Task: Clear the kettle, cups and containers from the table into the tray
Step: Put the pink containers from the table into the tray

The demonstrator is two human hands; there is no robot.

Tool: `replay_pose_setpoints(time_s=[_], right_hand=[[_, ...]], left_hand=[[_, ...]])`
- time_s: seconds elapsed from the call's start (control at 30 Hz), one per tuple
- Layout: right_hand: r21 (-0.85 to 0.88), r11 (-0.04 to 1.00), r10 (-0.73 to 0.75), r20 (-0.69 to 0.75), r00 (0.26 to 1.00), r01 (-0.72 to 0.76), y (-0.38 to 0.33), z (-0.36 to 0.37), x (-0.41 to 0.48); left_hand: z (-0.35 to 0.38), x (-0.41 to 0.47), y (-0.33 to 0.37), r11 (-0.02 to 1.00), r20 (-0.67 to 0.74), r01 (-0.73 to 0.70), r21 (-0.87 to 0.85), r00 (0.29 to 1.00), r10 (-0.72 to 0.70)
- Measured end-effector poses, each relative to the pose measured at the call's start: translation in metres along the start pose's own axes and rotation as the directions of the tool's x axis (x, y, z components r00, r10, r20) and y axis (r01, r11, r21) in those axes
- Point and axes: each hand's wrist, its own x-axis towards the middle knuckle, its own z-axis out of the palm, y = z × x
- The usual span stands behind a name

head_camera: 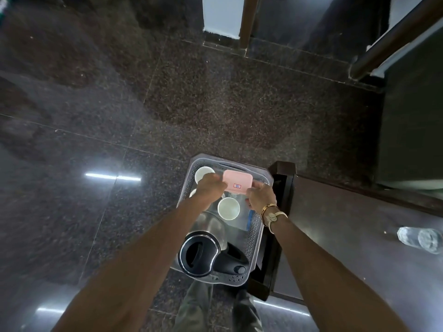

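— Two hands to one pink container [237,182]: gripped at its left end by the curled fingers of the left hand [212,185], pinched at its right end by the right hand [261,196]. Held about level above the far end of the tray [254,236], seemingly not yet set down.

— So, placing a container. Late in the task?

— Probably. Already in the tray: the kettle [200,254] at the near end, a white cup [228,208] in the middle, a second cup [203,174] in the far left corner, and what looks like a third cup [193,193], half hidden under the left hand.

— And next?

— Lowering straight down toward the far right corner, then loosening both grips. Needs a flat spot, with little bare room left between the cups and the wall.

— In the way?

— Mostly the second cup, just beside the container's left end; easy to knock or to land on. Also something blue [250,219] along the right wall, too hidden to name.

— Left outside?

— On the dark table [347,212] to the right, well apart from the tray, a clear vessel [419,239] lying on its side; bottle or glass, cannot tell. Possibly still to fetch. All around, only polished stone floor [119,116].
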Motion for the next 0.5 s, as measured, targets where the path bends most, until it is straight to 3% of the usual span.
replay_pose_setpoints(time_s=[0.2,0.37,0.5], right_hand=[[0.069,0.997,0.025,0.030,0.999,-0.027,0.033,-0.018,0.018],[0.133,0.991,-0.006,-0.040,0.999,0.012,0.026,-0.061,-0.016],[0.253,0.967,0.000,-0.096,0.995,0.024,0.049,-0.092,-0.036]], left_hand=[[-0.019,-0.025,0.008,1.000,-0.038,0.015,0.019,0.999,-0.015],[-0.032,-0.058,0.042,0.997,-0.152,-0.048,0.063,0.987,0.057],[-0.015,-0.078,0.073,0.976,-0.072,-0.169,0.135,0.981,0.180]])
